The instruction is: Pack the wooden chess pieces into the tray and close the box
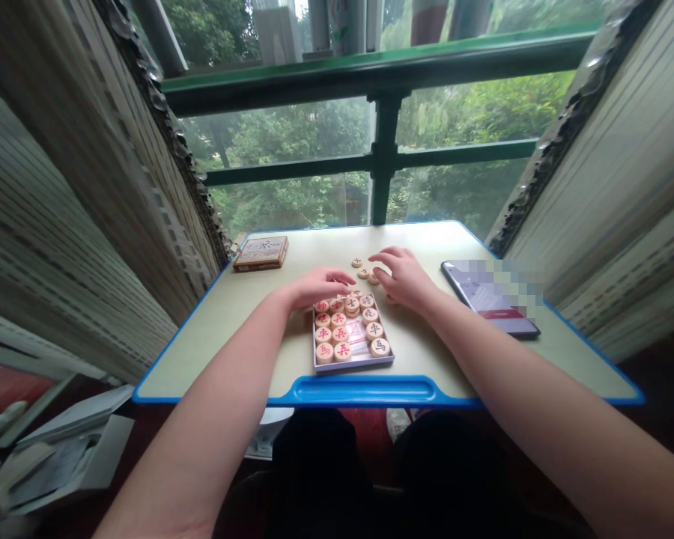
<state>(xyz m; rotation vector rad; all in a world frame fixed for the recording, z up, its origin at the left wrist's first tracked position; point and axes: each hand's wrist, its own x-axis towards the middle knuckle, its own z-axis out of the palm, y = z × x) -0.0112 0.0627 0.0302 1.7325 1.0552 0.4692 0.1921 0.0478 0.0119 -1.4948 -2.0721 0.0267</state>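
A shallow white box (353, 363) near the table's front edge holds several round wooden chess pieces (342, 333) with red and black characters. My left hand (317, 287) hovers over the box's far end, fingers curled downward onto the pieces there. My right hand (405, 274) rests just right of the box's far end, fingers bent toward three loose pieces (363, 273) lying on the table beyond the box. Whether either hand pinches a piece is hidden.
The small table (247, 322) has a blue rim and a blue front tray groove (365, 389). A brown box lid (261, 252) lies at the back left. A phone (491, 298) lies at the right. Walls flank both sides; a window is ahead.
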